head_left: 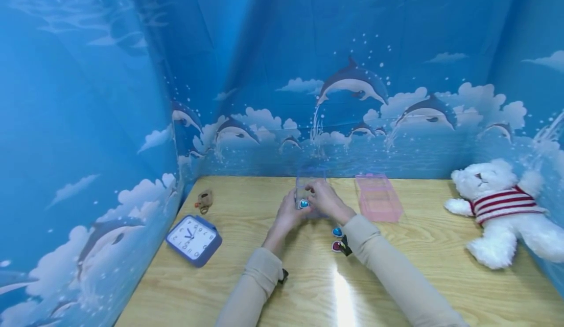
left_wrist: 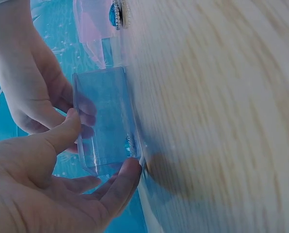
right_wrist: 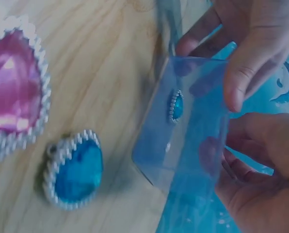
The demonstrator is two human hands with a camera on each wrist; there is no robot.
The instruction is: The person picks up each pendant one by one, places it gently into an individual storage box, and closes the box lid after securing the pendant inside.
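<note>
A clear bluish plastic box (left_wrist: 103,116) stands on the table in front of me. My left hand (head_left: 288,212) grips it, thumb at the upper rim and fingers low on its side. Inside lies a blue heart-shaped gem (right_wrist: 177,107) with a beaded silver edge. My right hand (head_left: 327,200) reaches over the open side with loosely bent fingers; fingertips (left_wrist: 88,108) show through the wall, and no item is seen between them. Below the right wrist, a second blue gem (right_wrist: 81,170) and a pinkish-red gem (right_wrist: 13,87) lie on the wood.
A pink clear box (head_left: 380,199) sits to the right at the back. Farther right lies a white teddy bear (head_left: 502,209) in a striped top. On the left are a square purple clock (head_left: 194,239) and a small brown trinket (head_left: 204,199). A blue dolphin-print curtain (head_left: 273,72) hangs behind.
</note>
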